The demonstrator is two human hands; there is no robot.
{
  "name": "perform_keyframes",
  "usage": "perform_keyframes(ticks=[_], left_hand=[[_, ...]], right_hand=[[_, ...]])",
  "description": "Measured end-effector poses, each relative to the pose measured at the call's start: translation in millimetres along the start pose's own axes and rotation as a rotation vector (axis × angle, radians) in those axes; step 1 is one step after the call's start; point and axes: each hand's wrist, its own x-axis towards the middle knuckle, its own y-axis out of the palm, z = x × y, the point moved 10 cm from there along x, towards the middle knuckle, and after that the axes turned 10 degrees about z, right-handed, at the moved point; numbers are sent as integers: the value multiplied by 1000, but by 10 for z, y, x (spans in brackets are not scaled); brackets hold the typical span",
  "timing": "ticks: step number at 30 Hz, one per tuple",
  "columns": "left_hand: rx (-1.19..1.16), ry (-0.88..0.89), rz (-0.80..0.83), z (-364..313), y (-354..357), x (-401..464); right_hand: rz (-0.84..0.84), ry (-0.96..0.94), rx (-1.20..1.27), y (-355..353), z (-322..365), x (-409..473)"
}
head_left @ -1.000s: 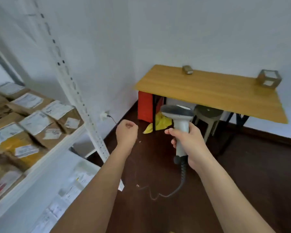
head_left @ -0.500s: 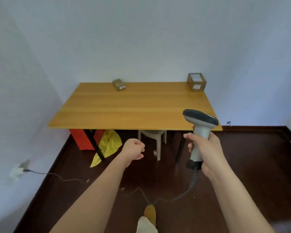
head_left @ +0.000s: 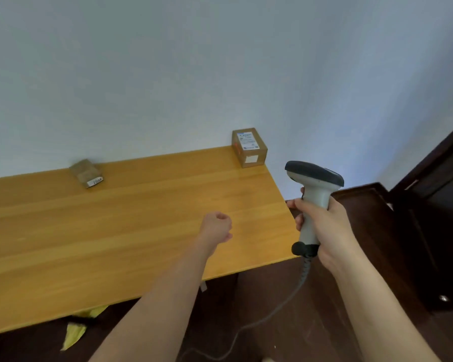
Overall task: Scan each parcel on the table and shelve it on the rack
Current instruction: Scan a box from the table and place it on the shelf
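Two parcels stand at the back of the wooden table (head_left: 115,231): a small flat brown parcel (head_left: 87,172) at the left and a taller cardboard box (head_left: 249,147) with white labels at the far right corner. My right hand (head_left: 322,226) grips the handle of a grey and white barcode scanner (head_left: 313,197), held upright just off the table's right edge, its head towards the box. My left hand (head_left: 217,226) hovers over the table with fingers curled and holds nothing. The rack is out of view.
The scanner's cable (head_left: 280,312) trails down to the dark floor. A dark wooden door frame (head_left: 429,194) stands at the right. Something yellow (head_left: 75,333) lies under the table's front edge. A white wall runs behind the table.
My view has swung from the rack to the table and come close to it. Both hands now reach over or beside the tabletop. The grip on the scanner is unchanged.
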Motion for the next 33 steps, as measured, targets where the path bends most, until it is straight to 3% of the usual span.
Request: perform_keyframes(ticks=[5,11,19,28,33], left_hand=[[-4,-47,-2,-329,139,888],[-115,-93,-144,-878,84,1909],[-143,-86,-160,-1408,280,3035],[-224,-45,127,-1544,568,3565],[-283,-72,-53,-1142,150,3231]], right_hand=[[14,55,16,-77,-63,1132],[124,157,24,-40,-182,2761],[212,343,-41,79,-836,4313],[295,469,-120,205,-1354,4879],[369,484,-129,469,-1476,4545]])
